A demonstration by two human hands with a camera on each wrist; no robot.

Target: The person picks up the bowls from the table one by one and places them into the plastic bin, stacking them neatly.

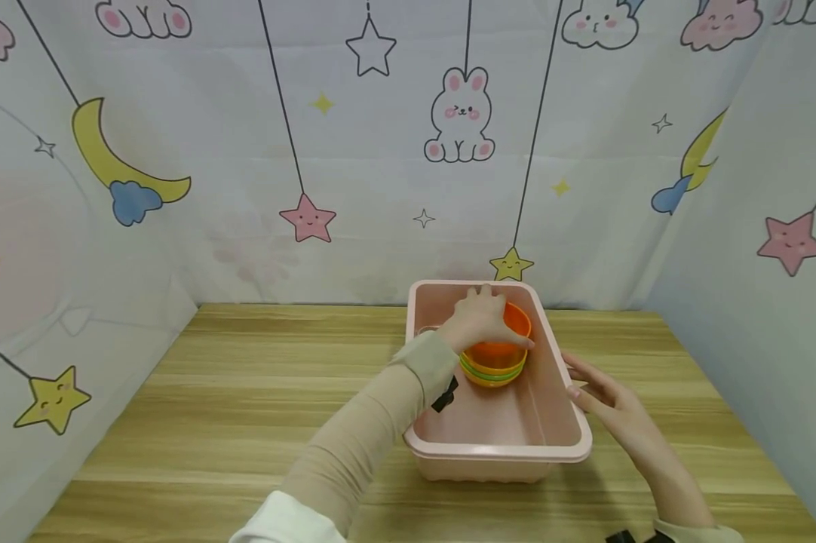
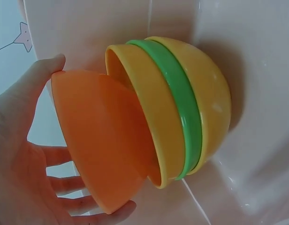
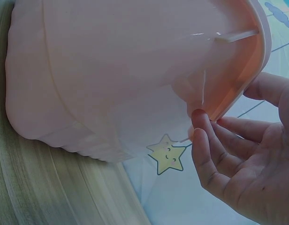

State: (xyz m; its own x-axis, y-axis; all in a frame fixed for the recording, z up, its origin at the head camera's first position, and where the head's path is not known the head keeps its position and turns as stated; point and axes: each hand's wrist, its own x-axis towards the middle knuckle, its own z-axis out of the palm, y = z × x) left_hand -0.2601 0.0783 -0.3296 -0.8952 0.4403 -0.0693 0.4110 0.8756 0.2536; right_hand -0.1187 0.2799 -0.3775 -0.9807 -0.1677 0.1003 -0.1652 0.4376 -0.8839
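Note:
My left hand [image 1: 481,318] reaches into a pink plastic basin [image 1: 499,452] and grips the rim of an orange bowl [image 2: 100,140], thumb on one side and fingers on the other. The orange bowl sits tilted and partly inside a stack: a yellow bowl [image 2: 156,122], a green bowl [image 2: 184,112] and another yellow bowl [image 2: 212,93] at the bottom. In the right wrist view, my right hand [image 3: 247,159] holds the basin's rim from outside, thumb above and fingertips under the edge. The head view places this hand [image 1: 615,403] on the basin's right side.
The basin stands on a wood-grain table [image 1: 279,392], toward its back edge. A white curtain [image 1: 381,151] printed with stars, moons and rabbits hangs behind and along both sides.

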